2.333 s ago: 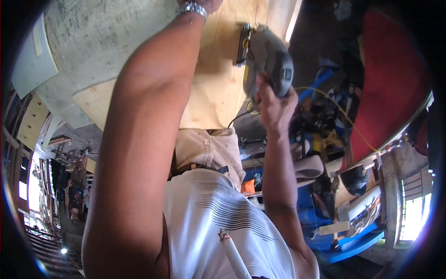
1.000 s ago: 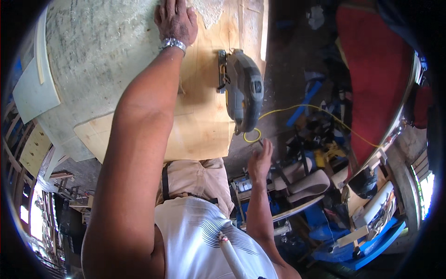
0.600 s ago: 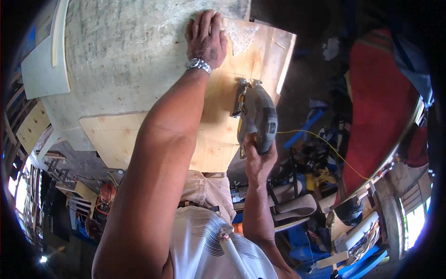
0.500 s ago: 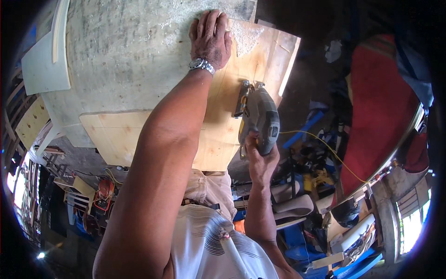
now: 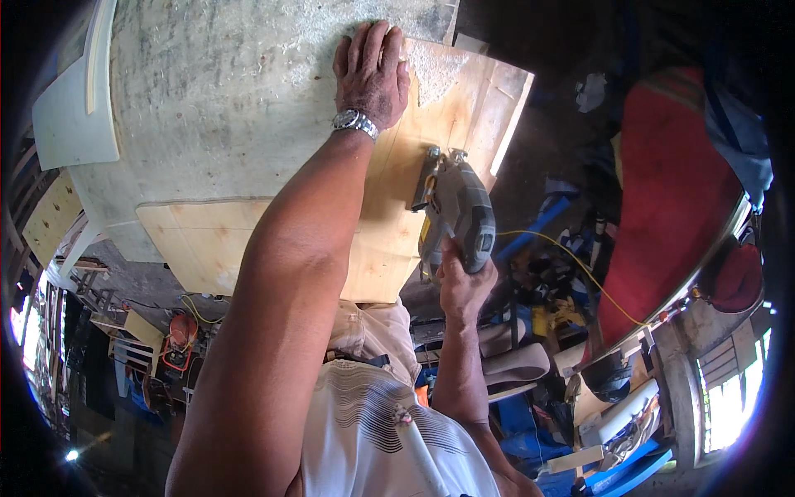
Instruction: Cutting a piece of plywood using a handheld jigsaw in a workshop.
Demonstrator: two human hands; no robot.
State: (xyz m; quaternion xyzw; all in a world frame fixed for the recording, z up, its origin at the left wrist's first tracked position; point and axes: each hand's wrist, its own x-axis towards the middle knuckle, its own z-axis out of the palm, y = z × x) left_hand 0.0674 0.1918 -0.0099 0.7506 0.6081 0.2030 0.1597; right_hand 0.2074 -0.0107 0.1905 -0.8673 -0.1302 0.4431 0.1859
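Observation:
A grey jigsaw (image 5: 465,199) with yellow parts stands at the right-hand edge of a pale plywood sheet (image 5: 385,257). My right hand (image 5: 465,286) is wrapped round its rear grip, with some fingers hidden behind the body. The saw's metal shoe rests on or just over the plywood; its blade cannot be made out. Farther away, my left hand (image 5: 370,87) lies flat near the sheet's far edge, fingers stretched out and pointing away from me. A metal wristwatch (image 5: 356,123) is on that wrist. Light sawdust (image 5: 435,73) lies beside this hand.
Beneath the plywood is a larger, stained grey board (image 5: 199,124). A yellow cord (image 5: 571,248) runs from the saw toward the right. Red fabric (image 5: 662,199) hangs at the right, above cluttered tools and scraps. An orange-red machine (image 5: 182,331) stands on the floor at lower left.
The view has shifted slightly. The jigsaw leans a little more to the left in my right hand, while my left hand keeps its place on the sheet.

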